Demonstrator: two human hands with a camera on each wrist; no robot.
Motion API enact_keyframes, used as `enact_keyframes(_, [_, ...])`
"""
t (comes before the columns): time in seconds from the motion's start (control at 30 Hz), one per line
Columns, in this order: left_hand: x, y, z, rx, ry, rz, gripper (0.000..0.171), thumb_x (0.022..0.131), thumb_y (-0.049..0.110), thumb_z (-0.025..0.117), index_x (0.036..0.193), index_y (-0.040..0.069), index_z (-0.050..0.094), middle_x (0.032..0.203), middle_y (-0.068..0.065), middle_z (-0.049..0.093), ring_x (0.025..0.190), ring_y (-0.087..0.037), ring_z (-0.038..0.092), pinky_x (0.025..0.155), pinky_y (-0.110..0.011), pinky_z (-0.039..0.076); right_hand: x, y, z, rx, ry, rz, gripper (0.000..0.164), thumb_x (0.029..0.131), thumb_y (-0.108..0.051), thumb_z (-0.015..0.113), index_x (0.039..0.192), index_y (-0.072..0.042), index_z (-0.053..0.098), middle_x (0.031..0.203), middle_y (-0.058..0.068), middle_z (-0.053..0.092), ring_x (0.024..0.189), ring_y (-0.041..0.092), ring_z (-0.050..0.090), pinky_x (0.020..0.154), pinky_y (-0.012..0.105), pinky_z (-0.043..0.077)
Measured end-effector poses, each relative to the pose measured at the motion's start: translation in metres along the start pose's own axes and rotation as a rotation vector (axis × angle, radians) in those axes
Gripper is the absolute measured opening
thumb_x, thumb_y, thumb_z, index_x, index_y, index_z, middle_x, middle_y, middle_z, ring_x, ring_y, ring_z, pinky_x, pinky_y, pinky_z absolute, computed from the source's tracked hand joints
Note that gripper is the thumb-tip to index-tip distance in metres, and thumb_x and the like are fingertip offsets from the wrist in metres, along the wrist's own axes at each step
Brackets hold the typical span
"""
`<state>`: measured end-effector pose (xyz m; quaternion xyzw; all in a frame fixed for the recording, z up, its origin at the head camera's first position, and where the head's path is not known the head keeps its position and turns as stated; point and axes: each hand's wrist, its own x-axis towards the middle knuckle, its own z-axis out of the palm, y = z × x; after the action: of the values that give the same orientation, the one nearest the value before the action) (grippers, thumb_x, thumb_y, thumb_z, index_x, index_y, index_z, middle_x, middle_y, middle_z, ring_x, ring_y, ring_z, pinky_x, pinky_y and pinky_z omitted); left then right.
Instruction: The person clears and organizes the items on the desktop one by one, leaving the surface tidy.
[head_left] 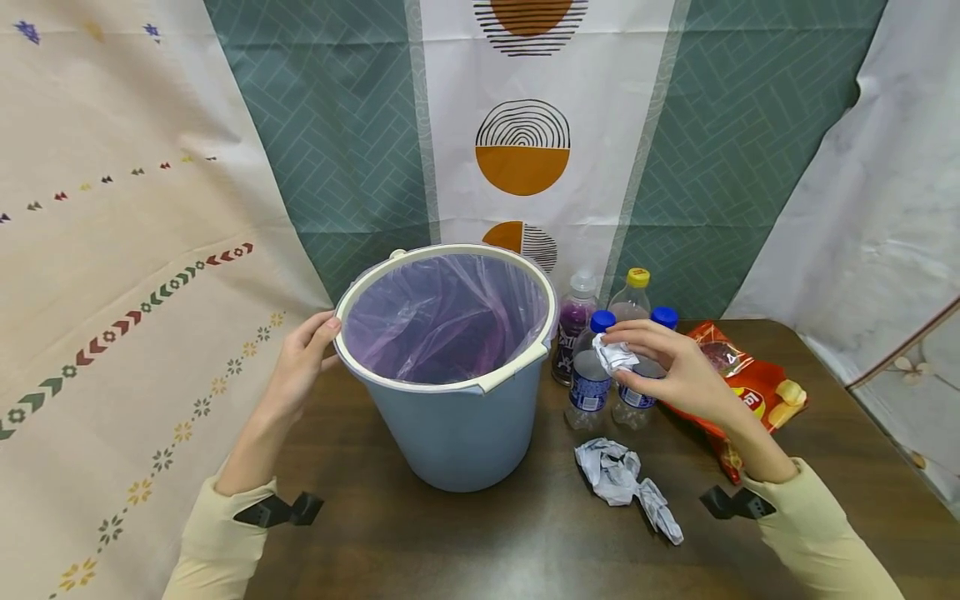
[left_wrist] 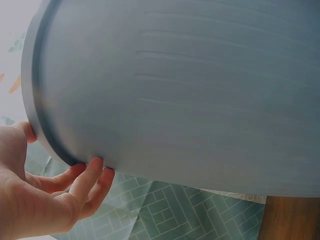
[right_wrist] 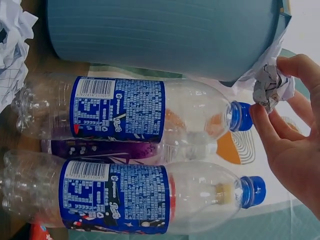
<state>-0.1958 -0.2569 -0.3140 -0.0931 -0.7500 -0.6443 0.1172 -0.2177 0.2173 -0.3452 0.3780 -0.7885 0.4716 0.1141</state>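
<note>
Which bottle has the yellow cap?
The clear bottle standing behind the blue-capped pair, right of the purple bottle. Only its cap is yellow; the purple bottle's is pale.

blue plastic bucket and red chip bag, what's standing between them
Head view: four plastic bottles with blue, yellow and pale caps, the right hand near them.

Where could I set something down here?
The widest bare patch of table lies in front of the lined bin, left of the crumpled paper. A smaller one runs between the red chip bag and the table's right edge. It's crowded right of the bin, among the plastic bottles.
</note>
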Motion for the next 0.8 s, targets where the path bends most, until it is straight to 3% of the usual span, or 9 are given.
enact_keyframes(0.17, [0.001,-0.003,-0.001,-0.009,-0.008,0.016,0.042,0.101,0.03,0.049,0.125,-0.004,0.054,0.106,0.007,0.063,0.098,-0.001,0.062,0.083,-0.017,0.056,0.003,-0.001,0.001,-0.013,0.03,0.066,0.047,0.08,0.007,0.072,0.124,-0.007,0.062,0.131,0.01,0.053,0.119,0.004,0.049,0.099,0.01,0.043])
enact_keyframes(0.37, [0.002,-0.001,0.0,0.018,-0.004,-0.01,0.049,0.102,0.032,0.048,0.129,-0.009,0.048,0.106,0.009,0.061,0.099,0.0,0.06,0.084,-0.016,0.055,0.009,-0.002,0.001,0.001,0.068,0.037,0.047,0.08,0.009,0.071,0.124,-0.003,0.061,0.132,0.015,0.053,0.124,0.002,0.047,0.101,0.01,0.042])
enact_keyframes(0.8, [0.0,0.0,0.0,0.01,0.002,-0.01,0.048,0.103,0.028,0.046,0.129,-0.012,0.047,0.103,0.009,0.062,0.096,0.0,0.061,0.083,-0.016,0.055,0.02,-0.01,0.005,-0.024,0.1,0.041,0.045,0.083,0.005,0.071,0.125,-0.007,0.061,0.128,0.009,0.058,0.118,0.002,0.053,0.098,0.01,0.044])
